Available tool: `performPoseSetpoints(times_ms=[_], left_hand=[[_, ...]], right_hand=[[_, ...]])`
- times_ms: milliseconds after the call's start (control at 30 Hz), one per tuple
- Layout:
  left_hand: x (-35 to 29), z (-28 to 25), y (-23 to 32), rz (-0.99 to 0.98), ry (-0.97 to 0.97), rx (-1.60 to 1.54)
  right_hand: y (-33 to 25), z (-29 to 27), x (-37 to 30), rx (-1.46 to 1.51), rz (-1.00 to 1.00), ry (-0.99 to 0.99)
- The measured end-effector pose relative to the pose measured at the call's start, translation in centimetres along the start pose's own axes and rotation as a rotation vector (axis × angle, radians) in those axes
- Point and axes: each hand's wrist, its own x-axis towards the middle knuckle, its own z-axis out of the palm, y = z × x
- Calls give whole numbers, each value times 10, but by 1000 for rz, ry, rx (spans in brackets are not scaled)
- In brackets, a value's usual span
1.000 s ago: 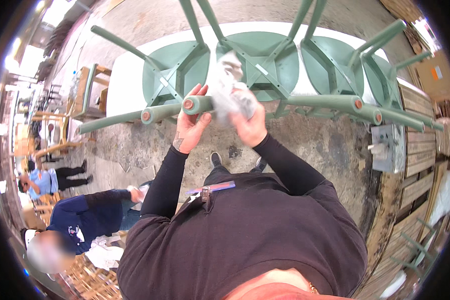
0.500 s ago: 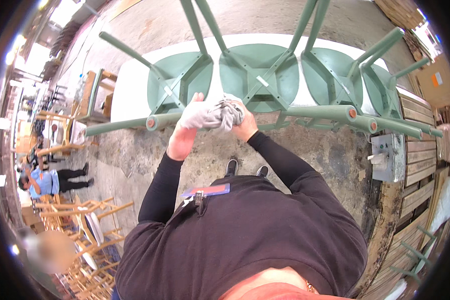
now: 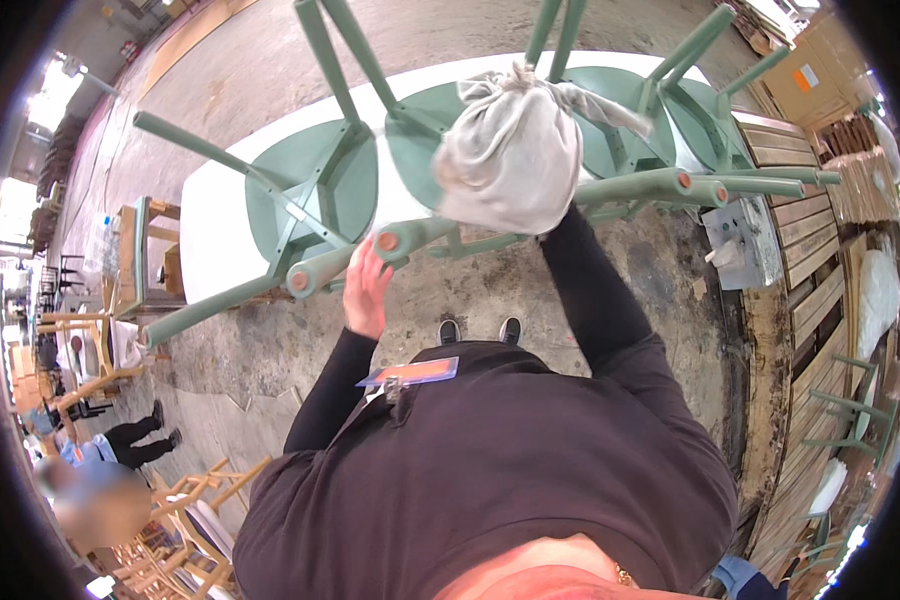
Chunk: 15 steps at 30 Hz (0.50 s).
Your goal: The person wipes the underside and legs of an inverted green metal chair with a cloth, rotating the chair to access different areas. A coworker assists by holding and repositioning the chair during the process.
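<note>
Several green upside-down chairs (image 3: 292,148) rest in a row, round seats down, on a white surface (image 3: 207,215). Their legs point up and outward, and cross-braces show under the seats. My left hand (image 3: 367,295) has its fingers stretched upward against the end of a green chair leg (image 3: 410,237). A pale grey cloth (image 3: 515,160), knotted and bunched at its top, hangs over the middle chairs, blurred at its edges. My right arm reaches into it; the cloth hides my right hand, which carries it.
Slatted wooden pallets (image 3: 815,245) lie to the right, beside a grey metal box (image 3: 745,245). A cardboard box (image 3: 815,75) stands at the far right. Wooden chair frames (image 3: 195,520) are piled at lower left, near a person in blue (image 3: 95,450). Stained concrete floor (image 3: 260,350) surrounds my feet.
The cloth, bunched between both hands before, is now spread out and raised to the right with my right arm. My left hand has let go of it and moved down to a chair leg.
</note>
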Motion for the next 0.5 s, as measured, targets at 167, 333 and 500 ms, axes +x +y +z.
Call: performPoseSetpoints(times_ms=[167,333,500], left_hand=[[64,54,29,101,-16,-1],[142,63,2,70,116,-93],[177,26,-5,338,329,-110]], right_hand=[[50,64,9,161,363,-337],[95,64,4,62,529,-309],[88,-3,-58,-153,477,-11]])
